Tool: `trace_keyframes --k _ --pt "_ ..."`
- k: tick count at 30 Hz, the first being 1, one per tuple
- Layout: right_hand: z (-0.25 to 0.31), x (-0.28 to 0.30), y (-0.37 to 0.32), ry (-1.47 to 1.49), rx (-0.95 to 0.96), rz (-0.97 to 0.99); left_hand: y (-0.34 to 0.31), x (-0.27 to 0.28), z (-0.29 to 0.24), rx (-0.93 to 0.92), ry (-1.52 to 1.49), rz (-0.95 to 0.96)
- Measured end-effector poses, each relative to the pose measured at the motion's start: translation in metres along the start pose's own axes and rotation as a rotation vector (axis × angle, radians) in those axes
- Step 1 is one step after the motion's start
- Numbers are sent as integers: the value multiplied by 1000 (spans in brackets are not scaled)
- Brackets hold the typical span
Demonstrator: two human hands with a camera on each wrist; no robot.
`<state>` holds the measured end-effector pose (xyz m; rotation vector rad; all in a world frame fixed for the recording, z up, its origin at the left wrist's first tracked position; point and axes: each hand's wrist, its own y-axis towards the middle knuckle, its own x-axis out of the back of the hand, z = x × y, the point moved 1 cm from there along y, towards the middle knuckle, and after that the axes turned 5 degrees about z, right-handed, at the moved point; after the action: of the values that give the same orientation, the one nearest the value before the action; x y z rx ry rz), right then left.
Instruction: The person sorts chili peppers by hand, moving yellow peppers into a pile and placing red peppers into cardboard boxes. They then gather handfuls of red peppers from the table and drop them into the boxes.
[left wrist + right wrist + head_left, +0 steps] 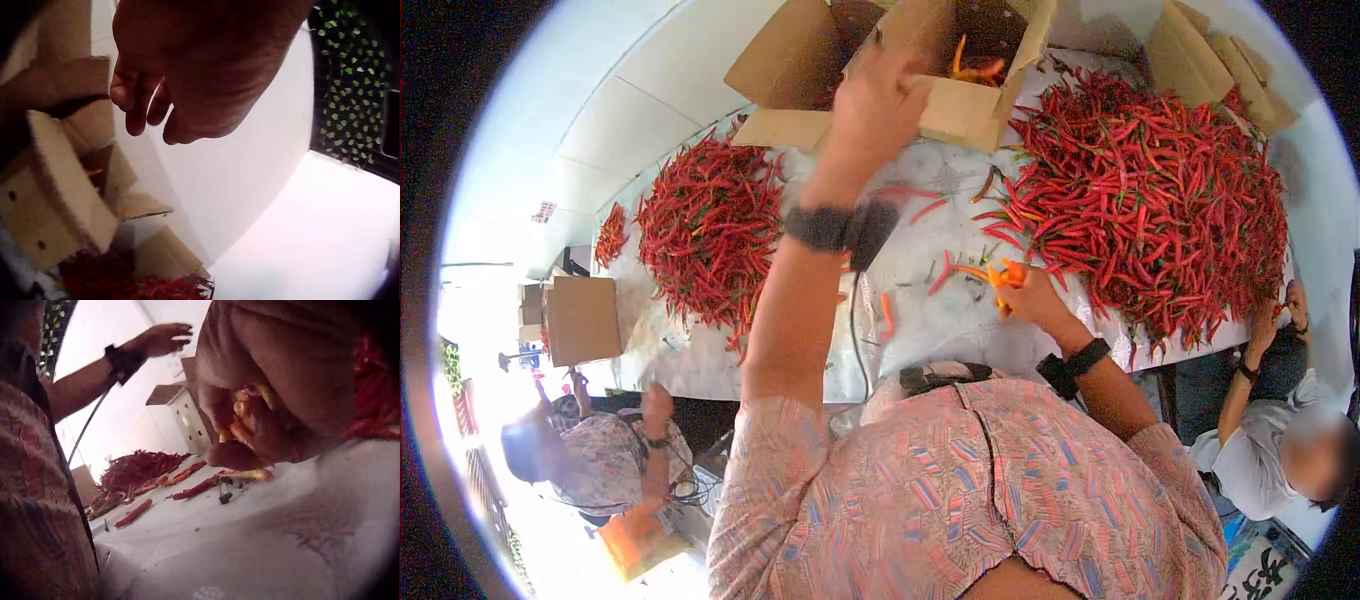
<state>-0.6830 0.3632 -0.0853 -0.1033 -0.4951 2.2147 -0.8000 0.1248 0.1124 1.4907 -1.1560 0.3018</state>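
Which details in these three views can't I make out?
- Head view: most of the contents of the middle box, hidden by its walls and the left hand.
- Head view: that hand's exact finger positions, blurred.
- Head and right wrist views: how many orange peppers the right hand holds; its fingers cover them.
- Head view: the full writing at lower right, cut off by the picture's edge.

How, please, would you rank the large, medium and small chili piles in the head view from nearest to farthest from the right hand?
1. Large chili pile, on the right
2. Medium chili pile, left side
3. Small chili pile, far left
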Motion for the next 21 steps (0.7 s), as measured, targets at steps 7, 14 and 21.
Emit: trace_keyframes --k 7,14,21 --pt "12 4 -5 412 -117 4 -184 -40 55 205 419 772" --pt "26 -21 22 534 -51 128 -202 -51 29 401 265 644" --pt "35 -22 27 537 -76 67 -171 -56 -50 422 -481 660"
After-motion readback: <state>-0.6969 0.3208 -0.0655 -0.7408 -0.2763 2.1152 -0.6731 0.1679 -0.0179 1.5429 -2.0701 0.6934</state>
